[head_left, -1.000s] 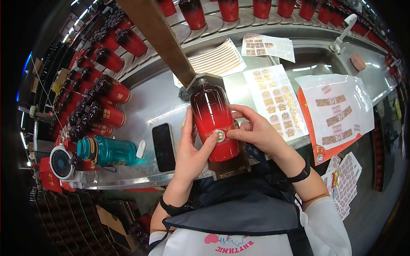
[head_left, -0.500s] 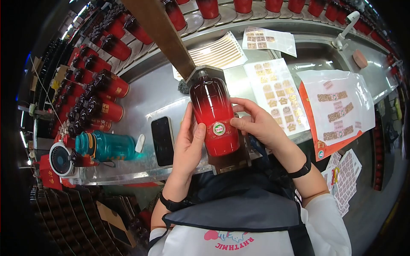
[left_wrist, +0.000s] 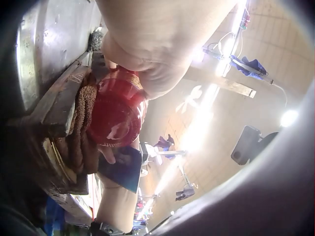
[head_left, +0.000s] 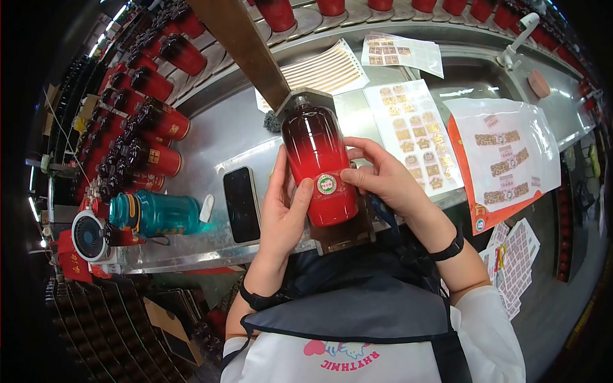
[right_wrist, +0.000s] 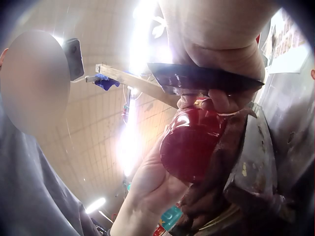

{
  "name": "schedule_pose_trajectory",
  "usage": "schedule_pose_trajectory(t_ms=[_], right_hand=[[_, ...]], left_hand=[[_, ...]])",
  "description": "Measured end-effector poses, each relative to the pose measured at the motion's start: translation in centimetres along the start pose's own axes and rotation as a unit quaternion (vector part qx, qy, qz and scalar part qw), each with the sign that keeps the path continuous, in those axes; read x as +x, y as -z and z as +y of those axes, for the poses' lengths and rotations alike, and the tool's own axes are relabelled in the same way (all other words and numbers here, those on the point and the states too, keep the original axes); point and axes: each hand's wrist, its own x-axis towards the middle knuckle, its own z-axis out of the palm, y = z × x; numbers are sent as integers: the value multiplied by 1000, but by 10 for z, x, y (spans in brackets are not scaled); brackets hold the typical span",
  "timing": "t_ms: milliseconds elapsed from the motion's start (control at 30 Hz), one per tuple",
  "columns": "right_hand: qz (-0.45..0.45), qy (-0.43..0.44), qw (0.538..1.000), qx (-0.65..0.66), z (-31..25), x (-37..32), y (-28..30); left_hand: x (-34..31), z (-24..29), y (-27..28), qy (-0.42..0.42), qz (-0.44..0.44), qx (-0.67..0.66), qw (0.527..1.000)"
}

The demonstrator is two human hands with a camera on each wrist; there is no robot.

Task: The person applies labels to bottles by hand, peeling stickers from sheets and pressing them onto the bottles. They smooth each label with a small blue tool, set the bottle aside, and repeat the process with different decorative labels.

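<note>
A red bottle [head_left: 319, 150] with a dark top lies tilted in a wooden stand [head_left: 345, 239], base toward the person. A brown cloth [left_wrist: 86, 120] pads the stand beside it. The clear label band carries a round green-and-white emblem [head_left: 326, 184]. My left hand [head_left: 284, 210] grips the bottle's left side, thumb beside the emblem. On the other side my right hand [head_left: 383, 182] rests its thumb on the label's right part and its fingers against the bottle. Tucked in the right hand's curled fingers is a thin dark flat sheet [right_wrist: 202, 78], like a scraper.
A phone [head_left: 241, 204] and teal water bottle [head_left: 166, 214] are on the metal counter at left. Sticker sheets [head_left: 415, 137] and an orange envelope [head_left: 469, 185] lie at right. A wooden beam [head_left: 239, 48] slants above the stand. More red bottles [head_left: 278, 14] stand on a curved conveyor behind.
The left thumb has slid left, away from the emblem, and the right thumb has moved slightly up the label. Bottles on the conveyor have shifted right. The head view has tilted a little.
</note>
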Motion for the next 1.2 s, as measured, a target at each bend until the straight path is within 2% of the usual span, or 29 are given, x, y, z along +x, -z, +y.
schedule_pose_trajectory(t_ms=[367,567,633,833,1167,1200], right_hand=[[4,-3,1000,-6,0,0,0],[6,-8,1000,-4,-2,1,-3],[7,-7,1000,-4,-4,1,-6],[-12,12,999,27,-2,5,-10],[-13,9,1000,15,-5,3,-11],[-11,13,1000,8,-5,3,-10]], left_hand=[[-1,-5,2,-10,6,8,1000],[-5,-2,5,20,8,-21,1000],[-7,-5,7,-73,2,177,982],[-4,-7,-1,-48,9,120,992],[-3,-12,2,-47,22,113,992],[-4,-11,6,-68,14,200,977]])
